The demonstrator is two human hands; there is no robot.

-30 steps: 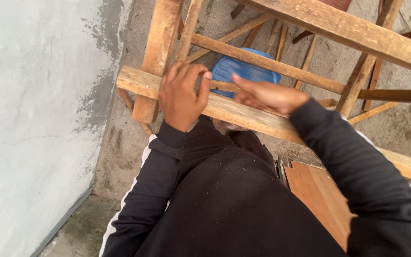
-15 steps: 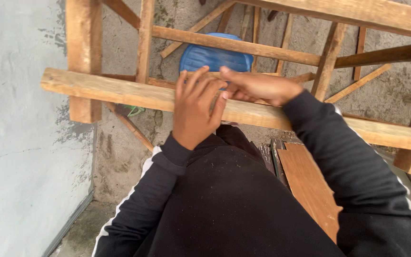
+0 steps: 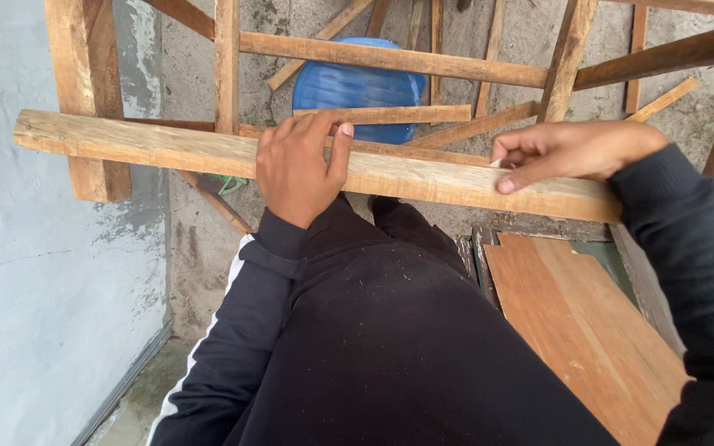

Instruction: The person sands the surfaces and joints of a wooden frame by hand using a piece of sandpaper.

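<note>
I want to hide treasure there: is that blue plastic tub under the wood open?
Cannot tell: the blue plastic tub shows only a ribbed top, partly hidden by wooden slats.

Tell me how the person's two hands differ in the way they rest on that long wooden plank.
The left hand lies flat, palm down, fingers spread over the long plank; the right hand is curled, fingertips pinched at the plank's top edge. The left hand sits near the plank's middle; the right hand is further along it. Whether the right hand pinches something small, I cannot tell. Both touch the same plank and wear black sleeves.

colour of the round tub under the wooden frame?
Blue, with fine ribbed lines; the tub shows best in the head view, behind the wooden slats.
</note>
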